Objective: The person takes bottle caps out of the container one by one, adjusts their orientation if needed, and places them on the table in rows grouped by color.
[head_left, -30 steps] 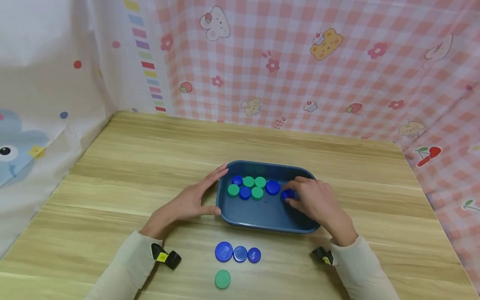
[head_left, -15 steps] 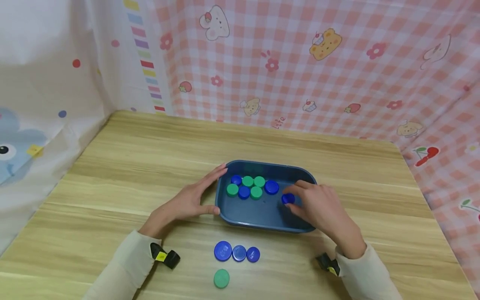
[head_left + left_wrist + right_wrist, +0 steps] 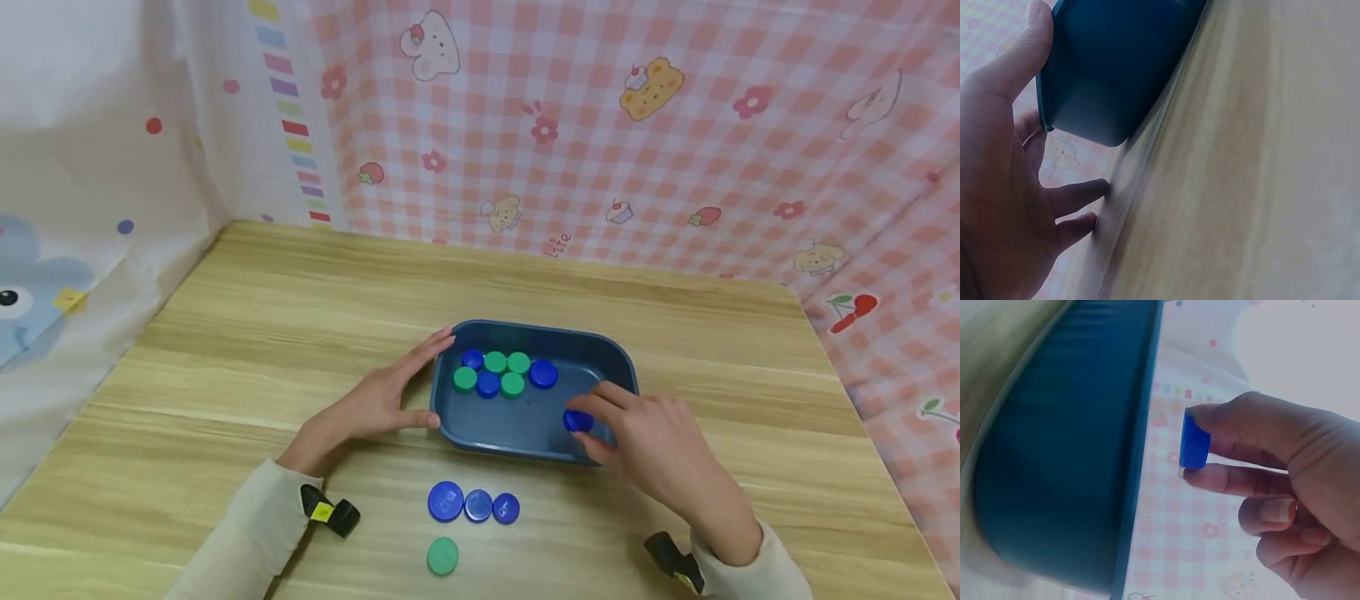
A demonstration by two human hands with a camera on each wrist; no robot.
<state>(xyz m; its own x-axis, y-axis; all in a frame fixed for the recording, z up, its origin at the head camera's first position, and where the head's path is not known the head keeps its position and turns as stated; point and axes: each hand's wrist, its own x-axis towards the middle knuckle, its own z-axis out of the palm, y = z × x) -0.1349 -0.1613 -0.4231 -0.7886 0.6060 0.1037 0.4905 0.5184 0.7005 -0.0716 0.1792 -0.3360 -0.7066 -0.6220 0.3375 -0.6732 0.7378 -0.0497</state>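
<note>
A dark blue tray (image 3: 498, 427) stands on the wooden table, with several green and blue bottle caps (image 3: 513, 385) grouped in its back left part. My left hand (image 3: 375, 404) touches the tray's left end, thumb and fingers spread along the rim. In the left wrist view the thumb (image 3: 1034, 31) lies against the tray wall. With thumb and a finger, my right hand (image 3: 667, 446) pinches a blue bottle cap (image 3: 1195, 442). That cap appears above the rim in the right wrist view, over the tray's right part in the head view.
In front of the tray, a large blue cap (image 3: 446, 502) and two smaller blue caps (image 3: 478, 506) form a row. Nearer me lies a green cap (image 3: 442, 556). Patterned cloth (image 3: 570, 167) hangs behind the table (image 3: 337, 308) and at its sides.
My right hand has moved toward me and slightly right with the pinched blue cap, from the tray's middle right toward its front right. The left hand has stayed put.
</note>
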